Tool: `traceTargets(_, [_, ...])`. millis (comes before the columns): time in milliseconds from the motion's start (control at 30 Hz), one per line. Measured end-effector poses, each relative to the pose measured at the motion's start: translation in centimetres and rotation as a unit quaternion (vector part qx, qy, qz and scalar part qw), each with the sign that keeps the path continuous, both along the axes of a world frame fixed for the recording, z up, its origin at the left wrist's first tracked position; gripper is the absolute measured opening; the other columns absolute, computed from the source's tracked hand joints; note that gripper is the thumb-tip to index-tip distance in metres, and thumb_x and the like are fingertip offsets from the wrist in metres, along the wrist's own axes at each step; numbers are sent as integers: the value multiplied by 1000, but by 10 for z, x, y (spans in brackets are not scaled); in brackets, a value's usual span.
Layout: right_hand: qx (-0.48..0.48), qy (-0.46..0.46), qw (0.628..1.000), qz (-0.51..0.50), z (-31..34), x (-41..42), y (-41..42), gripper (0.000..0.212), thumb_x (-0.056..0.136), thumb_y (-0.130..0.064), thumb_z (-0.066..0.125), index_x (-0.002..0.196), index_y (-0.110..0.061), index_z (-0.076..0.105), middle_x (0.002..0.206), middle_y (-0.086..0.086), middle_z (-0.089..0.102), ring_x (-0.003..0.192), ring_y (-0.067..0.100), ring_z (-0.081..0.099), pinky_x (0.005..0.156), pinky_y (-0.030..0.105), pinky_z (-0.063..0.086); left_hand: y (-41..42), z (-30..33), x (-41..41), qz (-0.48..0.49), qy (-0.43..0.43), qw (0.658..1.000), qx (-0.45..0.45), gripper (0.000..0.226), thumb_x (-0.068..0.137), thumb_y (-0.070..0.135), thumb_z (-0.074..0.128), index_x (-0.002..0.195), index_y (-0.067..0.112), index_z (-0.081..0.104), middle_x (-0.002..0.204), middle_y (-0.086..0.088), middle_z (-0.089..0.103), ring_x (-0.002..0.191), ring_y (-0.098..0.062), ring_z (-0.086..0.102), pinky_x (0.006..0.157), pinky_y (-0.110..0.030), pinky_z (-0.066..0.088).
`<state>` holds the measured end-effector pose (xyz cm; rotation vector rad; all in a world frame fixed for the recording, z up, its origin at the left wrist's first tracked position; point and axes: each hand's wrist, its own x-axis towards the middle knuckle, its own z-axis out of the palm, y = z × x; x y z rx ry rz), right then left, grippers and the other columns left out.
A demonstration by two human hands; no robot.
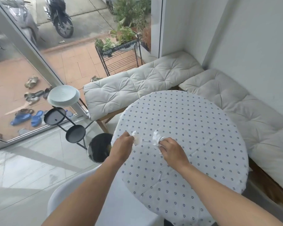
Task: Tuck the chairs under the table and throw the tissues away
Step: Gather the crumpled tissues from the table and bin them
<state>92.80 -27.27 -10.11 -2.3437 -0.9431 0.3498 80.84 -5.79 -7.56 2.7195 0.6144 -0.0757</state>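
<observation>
A: Where are the tissues?
B: One in each hand. The left hand (123, 145) is curled over a small crumpled tissue (136, 139) near the left edge of the round bench (194, 144); the paper pokes out past the fingertips, on the far side of the hand

A: And the other?
B: The right hand (171, 151) pinches a larger wad of tissue (157, 138), which sticks out from its fingers up and to the left. Both hands are clenched on paper, just above or on the dotted cloth; I cannot tell whether the tissues touch it

A: How far apart are the two tissues?
B: Near each other, with a strip of cloth between them

A: Any bin?
B: A dark round bin (99, 148) stands on the floor just left of the bench, partly hidden behind the left wrist

A: Chairs?
B: A white chair (69, 191) sits below the left forearm, its seat reaching to the bench edge. Cushioned seats (137, 84) line the wall beyond
</observation>
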Motion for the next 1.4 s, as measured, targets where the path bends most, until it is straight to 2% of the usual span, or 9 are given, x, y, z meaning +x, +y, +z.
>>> traceTargets(167, [11, -17, 1000, 23, 23, -82, 57, 18, 103, -16, 59, 115, -10, 72, 118, 5, 67, 104, 25, 63, 82, 42, 57, 55, 35, -95, 7, -17, 999, 31, 11, 92, -3, 64, 82, -2, 68, 91, -12, 62, 77, -34, 62, 71, -52, 57])
traceTargets(267, [21, -21, 999, 27, 36, -136, 91, 18, 102, -16, 59, 113, -10, 72, 117, 6, 67, 103, 27, 64, 83, 42, 56, 84, 50, -155, 14, -29, 999, 23, 11, 96, 1, 61, 93, 1, 71, 102, -12, 64, 84, -34, 63, 74, -46, 57])
traceTargets(367, [40, -30, 998, 26, 52, -193, 131, 18, 101, -15, 60, 112, -9, 73, 115, 8, 69, 101, 29, 65, 83, 40, 56, 116, 67, -213, 45, -39, 998, -13, 17, 102, 7, 53, 100, 4, 70, 105, -6, 59, 88, -25, 56, 74, -36, 46])
traceTargets(433, [45, -31, 998, 30, 59, -223, 154, 19, 102, -17, 59, 113, -9, 73, 116, 8, 69, 101, 29, 64, 84, 41, 56, 133, 74, -245, 35, -52, 998, -18, 16, 101, 5, 54, 94, 2, 68, 99, -5, 58, 85, -25, 55, 70, -39, 47])
traceTargets(533, [48, -34, 997, 40, 66, -256, 187, 18, 102, -17, 59, 110, -8, 73, 115, 8, 68, 101, 29, 63, 85, 45, 56, 155, 82, -283, 12, -62, 998, 8, 15, 97, 2, 61, 82, 0, 63, 93, -12, 59, 80, -32, 59, 70, -45, 54])
traceTargets(767, [20, -31, 999, 37, 47, -277, 251, 16, 102, -16, 57, 105, -9, 71, 111, 8, 67, 101, 29, 61, 86, 44, 53, 214, 63, -313, 14, -64, 998, 9, 14, 95, -2, 62, 82, -3, 66, 90, -15, 61, 77, -35, 60, 70, -51, 55])
traceTargets(967, [-33, 13, 999, 14, -20, -263, 305, 15, 101, -14, 55, 107, -10, 68, 109, 8, 65, 98, 31, 61, 82, 44, 52, 277, -5, -285, -6, -27, 1000, -5, 19, 91, -8, 56, 73, -1, 59, 81, -15, 62, 72, -38, 59, 69, -53, 53])
traceTargets(1200, [-111, 82, 990, -20, -148, -210, 384, 22, 97, -11, 56, 115, -8, 67, 116, 10, 64, 104, 32, 60, 87, 42, 50, 359, -148, -197, -39, 57, 996, -48, 21, 89, -8, 52, 73, 4, 48, 86, -14, 60, 78, -40, 60, 68, -51, 53])
traceTargets(1400, [-175, 156, 969, -81, -264, -166, 438, 24, 97, -14, 57, 120, -11, 62, 120, 10, 62, 108, 32, 60, 89, 45, 52, 404, -285, -124, -66, 103, 989, -87, 26, 90, -6, 53, 71, 8, 43, 80, -9, 50, 70, -29, 47, 58, -41, 32])
